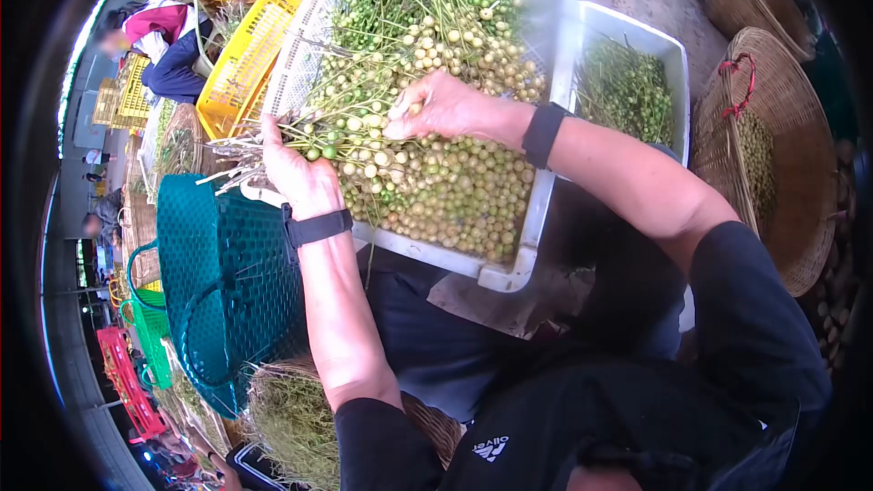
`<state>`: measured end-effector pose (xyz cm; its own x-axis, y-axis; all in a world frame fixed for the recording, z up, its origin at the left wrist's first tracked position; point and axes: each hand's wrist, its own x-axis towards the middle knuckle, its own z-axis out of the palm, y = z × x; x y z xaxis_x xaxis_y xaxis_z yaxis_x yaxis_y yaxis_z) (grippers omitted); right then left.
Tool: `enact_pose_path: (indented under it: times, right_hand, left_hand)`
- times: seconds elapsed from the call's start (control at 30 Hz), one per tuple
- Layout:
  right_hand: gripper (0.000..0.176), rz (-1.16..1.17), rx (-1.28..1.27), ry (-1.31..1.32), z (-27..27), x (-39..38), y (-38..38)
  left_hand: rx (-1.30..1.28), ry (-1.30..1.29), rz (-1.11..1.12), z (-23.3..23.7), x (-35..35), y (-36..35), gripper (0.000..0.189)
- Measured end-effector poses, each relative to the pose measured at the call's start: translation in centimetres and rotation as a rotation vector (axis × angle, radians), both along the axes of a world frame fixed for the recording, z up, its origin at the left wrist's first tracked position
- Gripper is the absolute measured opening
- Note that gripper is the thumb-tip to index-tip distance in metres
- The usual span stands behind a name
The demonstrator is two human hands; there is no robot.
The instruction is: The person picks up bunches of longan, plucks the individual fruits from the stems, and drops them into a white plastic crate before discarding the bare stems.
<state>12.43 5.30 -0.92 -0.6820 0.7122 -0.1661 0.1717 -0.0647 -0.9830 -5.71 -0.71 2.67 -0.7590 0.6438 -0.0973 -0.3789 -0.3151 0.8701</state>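
Observation:
A white plastic crate (414, 248) in front of me holds a heap of small round yellow-green fruits (455, 191), with stemmed bunches (446, 0) piled at its far end. My left hand (296, 168), at the crate's left edge, is closed round the thin stems of a fruit bunch (364, 132), whose dry stem ends stick out to the left. Over the middle of the crate, my right hand (441, 109) has its fingers pinched at that bunch. A round fruit shows between its thumb and fingertips.
Right of the crate stand a white tub (677, 64) of green fruit bunches and a wicker basket (791, 155) with fruits inside. A teal woven basket (218, 282) is at my left, near yellow crates (245, 68). A seated person (173, 50) is beyond them.

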Motion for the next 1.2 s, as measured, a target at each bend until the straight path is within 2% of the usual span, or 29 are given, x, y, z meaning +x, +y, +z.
enact_pose_path:
  times: [0.1,0.17,0.23,0.27,0.37,0.4,0.5,0.63,0.7,0.83,0.9,0.93,1.0,1.1,1.2]
  right_hand:
    - [0.027,0.061,-0.068,-0.107,-0.5,0.4,-0.1]
    - [0.025,0.111,-0.095,-0.022,-1.2,0.9,0.7]
    - [0.024,0.114,-0.249,0.013,-0.6,1.4,1.2]
    - [0.033,0.113,-0.217,0.085,-0.5,1.7,1.0]
    - [0.026,0.215,-0.083,0.010,-0.5,1.5,0.7]
    - [0.032,0.226,-0.043,0.020,-0.5,1.2,0.6]
    - [0.033,0.133,0.078,-0.060,-0.6,0.5,0.1]
    - [0.029,0.141,0.124,-0.049,-1.2,0.6,0.3]
    - [0.026,0.192,0.076,0.105,-1.1,0.8,0.5]
    - [0.023,0.196,-0.010,0.111,-0.4,1.4,0.6]
    - [0.036,0.210,-0.108,0.079,-0.1,1.6,0.7]
    - [0.036,0.211,-0.107,0.079,0.1,1.8,0.7]
    - [0.028,0.273,-0.335,0.115,0.8,2.3,0.9]
    - [0.030,0.371,-0.419,0.077,1.3,2.2,0.9]
    - [0.029,0.318,-0.427,0.058,1.9,2.2,0.0]
  left_hand:
    - [0.035,-0.017,-0.047,0.1,0.6,0.1,0.024]
    - [0.014,-0.020,-0.035,0.1,0.3,0.2,0.023]
    - [0.028,0.008,-0.005,0.3,-0.3,0.2,0.023]
    - [0.034,-0.019,0.013,0.2,-0.4,0.2,0.024]
    - [0.030,0.004,0.015,-0.3,-0.9,0.2,0.025]
    - [0.032,0.004,-0.002,-0.3,-1.0,0.2,0.024]
    - [0.040,0.014,-0.015,-0.5,-0.9,0.2,0.024]
    - [0.046,0.017,-0.033,-0.4,-0.5,0.3,0.024]
    - [-0.019,0.029,0.009,-0.1,-0.5,0.2,0.024]
    - [0.014,-0.016,0.017,0.3,0.3,0.1,0.024]
    - [-0.041,0.006,0.046,0.3,0.4,0.2,0.024]
    - [-0.041,0.006,0.047,0.3,0.3,0.2,0.024]
    - [-0.012,0.003,0.038,0.1,0.0,0.3,0.024]
    - [0.031,0.005,-0.002,-0.1,-0.3,0.4,0.024]
    - [0.024,-0.017,0.015,0.0,0.0,0.3,0.023]
